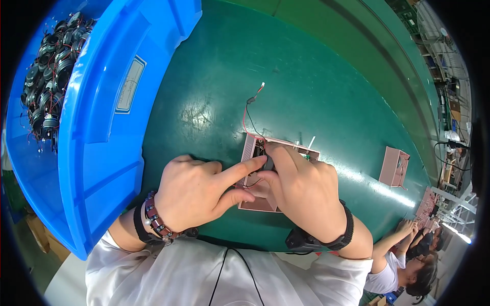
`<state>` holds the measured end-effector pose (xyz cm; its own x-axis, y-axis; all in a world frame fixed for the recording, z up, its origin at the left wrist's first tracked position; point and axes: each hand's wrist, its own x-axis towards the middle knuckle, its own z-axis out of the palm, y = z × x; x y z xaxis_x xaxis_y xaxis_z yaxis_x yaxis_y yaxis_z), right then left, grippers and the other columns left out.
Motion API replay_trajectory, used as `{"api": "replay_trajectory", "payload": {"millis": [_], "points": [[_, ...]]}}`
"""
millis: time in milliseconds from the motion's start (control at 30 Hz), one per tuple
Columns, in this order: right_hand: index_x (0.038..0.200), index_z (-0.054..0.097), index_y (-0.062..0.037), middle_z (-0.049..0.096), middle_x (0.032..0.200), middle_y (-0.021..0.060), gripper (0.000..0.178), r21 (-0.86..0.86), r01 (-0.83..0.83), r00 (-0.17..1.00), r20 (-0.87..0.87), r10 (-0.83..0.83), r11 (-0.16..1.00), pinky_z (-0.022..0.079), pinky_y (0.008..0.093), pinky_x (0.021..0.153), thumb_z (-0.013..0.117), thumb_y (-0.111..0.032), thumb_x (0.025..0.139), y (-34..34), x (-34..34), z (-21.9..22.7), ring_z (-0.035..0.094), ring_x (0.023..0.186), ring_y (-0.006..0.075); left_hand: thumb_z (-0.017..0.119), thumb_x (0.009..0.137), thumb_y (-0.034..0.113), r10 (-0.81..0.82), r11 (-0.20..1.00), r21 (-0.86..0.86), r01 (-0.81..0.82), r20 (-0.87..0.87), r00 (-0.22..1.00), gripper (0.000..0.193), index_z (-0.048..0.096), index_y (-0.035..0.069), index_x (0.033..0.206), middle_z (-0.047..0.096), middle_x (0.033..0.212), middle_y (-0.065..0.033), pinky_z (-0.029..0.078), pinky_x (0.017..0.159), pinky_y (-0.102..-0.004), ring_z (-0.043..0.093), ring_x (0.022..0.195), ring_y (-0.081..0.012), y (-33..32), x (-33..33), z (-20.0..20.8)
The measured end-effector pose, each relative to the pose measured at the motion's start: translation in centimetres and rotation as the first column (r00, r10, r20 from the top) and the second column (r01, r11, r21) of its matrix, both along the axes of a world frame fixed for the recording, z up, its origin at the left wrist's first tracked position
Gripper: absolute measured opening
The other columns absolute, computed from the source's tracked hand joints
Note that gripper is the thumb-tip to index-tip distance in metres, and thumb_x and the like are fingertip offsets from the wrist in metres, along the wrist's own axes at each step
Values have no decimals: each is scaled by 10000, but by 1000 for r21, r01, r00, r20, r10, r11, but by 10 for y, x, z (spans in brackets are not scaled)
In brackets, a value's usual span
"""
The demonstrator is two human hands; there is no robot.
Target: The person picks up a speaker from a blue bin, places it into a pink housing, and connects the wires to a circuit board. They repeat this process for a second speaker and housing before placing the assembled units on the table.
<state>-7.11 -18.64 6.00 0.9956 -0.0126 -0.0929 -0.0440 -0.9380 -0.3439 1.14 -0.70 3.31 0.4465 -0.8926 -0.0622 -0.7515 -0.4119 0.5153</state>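
Observation:
A pink open box-shaped housing (259, 204) lies on the green bench in front of me. Inside it, at its left part, sits a small dark round speaker (268, 164), partly covered by fingers. My right hand (305, 191) reaches into the housing, its thumb and fingers closed around the speaker. The index finger of my left hand (196, 191) is stretched out and touches the speaker's left side; its thumb is apart, near the housing's left wall. A red and black cable (247, 109) with a white plug runs from the housing onto the bench beyond.
A large blue bin (109, 148) at the left holds many wired speakers (53, 71). Another pink housing (393, 167) stands on the green bench (306, 86) at the right. Farther right, a co-worker (395, 270) handles pink parts. A green raised edge (352, 46) bounds the bench's far side.

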Motion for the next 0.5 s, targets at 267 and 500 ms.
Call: {"api": "replay_trajectory", "payload": {"millis": [267, 500], "points": [[953, 611, -47, 651, 756, 66, 314, -13, -60, 998, -4, 60, 998, 467, 341, 498, 711, -250, 736, -7, 8, 0, 613, 577, 261, 581, 854, 435, 63, 998, -20, -65, -68, 996, 386, 597, 217, 1172, 633, 623, -26, 433, 429, -353, 598, 507, -239, -5, 1, -9], [976, 622, -77, 661, 760, 67, 287, -52, -99, 985, -146, 90, 994, 480, 358, 531, 699, -243, 755, -20, 19, 17, 633, 637, 273, 577, 873, 383, 56, 998, -19, -56, -39, 998, 313, 590, 223, 1142, 628, 624, -40, 444, 458, -377, 603, 530, -265, -11, 5, -8]]}}
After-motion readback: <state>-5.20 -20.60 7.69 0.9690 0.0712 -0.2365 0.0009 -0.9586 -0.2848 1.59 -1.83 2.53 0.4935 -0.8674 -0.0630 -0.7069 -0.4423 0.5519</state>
